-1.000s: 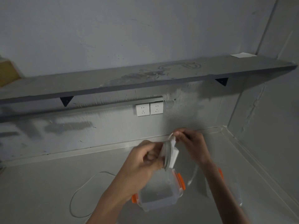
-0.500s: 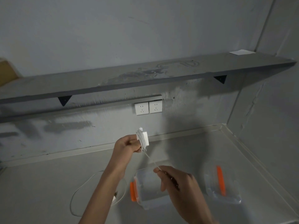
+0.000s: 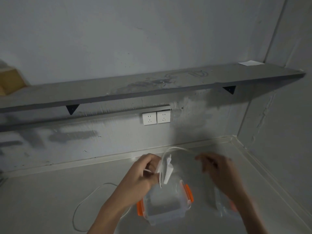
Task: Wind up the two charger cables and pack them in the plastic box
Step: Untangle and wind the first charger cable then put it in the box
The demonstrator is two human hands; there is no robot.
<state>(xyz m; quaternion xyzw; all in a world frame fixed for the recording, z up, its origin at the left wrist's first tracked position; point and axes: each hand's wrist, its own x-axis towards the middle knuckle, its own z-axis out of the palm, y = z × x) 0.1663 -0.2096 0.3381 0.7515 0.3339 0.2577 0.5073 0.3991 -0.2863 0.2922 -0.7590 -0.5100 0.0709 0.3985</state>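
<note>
My left hand (image 3: 143,173) grips a white charger block (image 3: 166,172) with cable wound around it, held above the clear plastic box (image 3: 166,208) with orange latches. From the block the white cable (image 3: 179,148) arcs up and over to my right hand (image 3: 217,169), which pinches its free end; that hand is blurred. A second white cable (image 3: 84,201) lies in a loose loop on the counter at the left, partly hidden by my left forearm. The box's lid (image 3: 222,205) lies to the right, under my right forearm.
The grey counter (image 3: 42,200) ends at a back wall with two white sockets (image 3: 156,118) and a side wall on the right. A long grey shelf (image 3: 152,88) runs overhead, with a cardboard box (image 3: 10,81) at its left end.
My right hand has risen from low over the box to level with the left hand, carrying the cable over in an arc. My left hand with the block has dropped slightly, toward the box.
</note>
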